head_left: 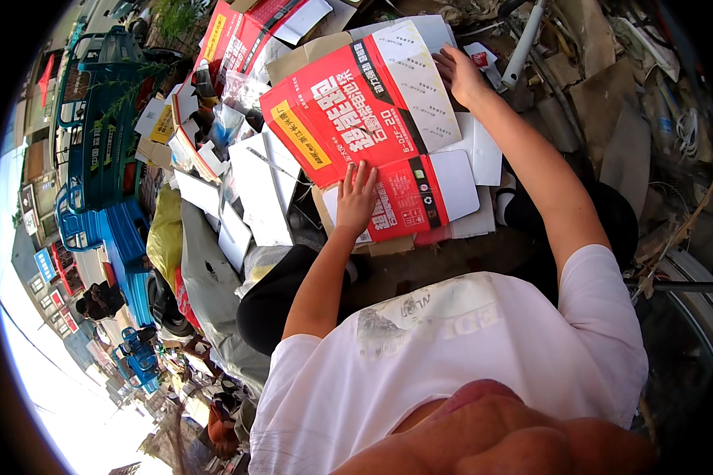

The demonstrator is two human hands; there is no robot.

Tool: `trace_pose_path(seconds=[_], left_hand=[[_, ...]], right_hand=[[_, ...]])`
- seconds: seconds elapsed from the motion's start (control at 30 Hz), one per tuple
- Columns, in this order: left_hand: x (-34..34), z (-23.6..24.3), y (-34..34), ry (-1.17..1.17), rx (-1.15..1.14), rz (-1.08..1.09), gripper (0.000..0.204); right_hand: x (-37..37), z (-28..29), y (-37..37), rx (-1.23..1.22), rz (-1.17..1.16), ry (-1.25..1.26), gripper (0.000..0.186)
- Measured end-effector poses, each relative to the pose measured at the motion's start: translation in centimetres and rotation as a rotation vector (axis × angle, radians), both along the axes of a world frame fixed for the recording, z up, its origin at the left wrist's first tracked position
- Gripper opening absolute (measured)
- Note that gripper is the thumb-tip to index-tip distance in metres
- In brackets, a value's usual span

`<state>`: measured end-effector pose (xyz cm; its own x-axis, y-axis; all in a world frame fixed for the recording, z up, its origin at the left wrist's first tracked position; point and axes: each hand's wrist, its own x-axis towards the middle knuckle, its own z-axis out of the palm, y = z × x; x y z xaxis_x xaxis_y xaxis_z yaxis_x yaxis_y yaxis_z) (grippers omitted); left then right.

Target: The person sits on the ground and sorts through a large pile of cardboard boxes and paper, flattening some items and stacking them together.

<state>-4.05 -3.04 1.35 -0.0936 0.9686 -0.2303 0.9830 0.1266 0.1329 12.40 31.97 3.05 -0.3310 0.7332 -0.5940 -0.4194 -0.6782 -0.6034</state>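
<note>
A flattened red cardboard box (347, 103) with white flaps lies in front of me on a pile of other flattened cardboard. My left hand (357, 198) rests flat on its near left part, fingers spread. At the far right, my right hand (459, 75) touches the edge of the white panel (420, 87) with its fingers stretched out. Brown and white sheets show beneath the red box, and a white flap (454, 184) sticks out on its right side. Neither hand is wrapped round anything.
White cardboard pieces (263, 190) and another red box (242, 43) lie to the left. Scrap with a grey pipe (524, 46) and coiled white cable (688, 138) fills the right. Blue-green cargo vehicles (103, 119) stand farther left, beside a grey sheet (206, 269).
</note>
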Motion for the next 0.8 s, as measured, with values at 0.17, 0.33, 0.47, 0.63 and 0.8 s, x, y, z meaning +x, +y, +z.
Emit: trace_pose_path(seconds=[0.17,0.33,0.47,0.63,0.8], left_hand=[[-0.4,1.3,-0.8,-0.023,-0.059,0.042,0.067],[0.6,0.9,2.5,-0.002,-0.079,-0.032,0.066],[0.2,1.1,3.6,-0.004,-0.128,-0.05,0.066],[-1.8,1.7,0.4,-0.1,-0.143,0.009,0.067],[-1.7,1.0,1.6,-0.097,-0.17,0.017,0.066]], right_hand=[[-2.9,6.3,-2.2,1.698,-0.183,-0.905,0.045],[-1.2,-5.9,-2.5,1.501,0.852,-1.356,0.067],[-5.3,-4.6,-1.2,1.17,1.289,-1.566,0.085],[-7.7,3.5,-13.6,1.383,1.685,-1.27,0.106],[-7.1,0.7,-15.7,1.416,1.625,-1.364,0.123]])
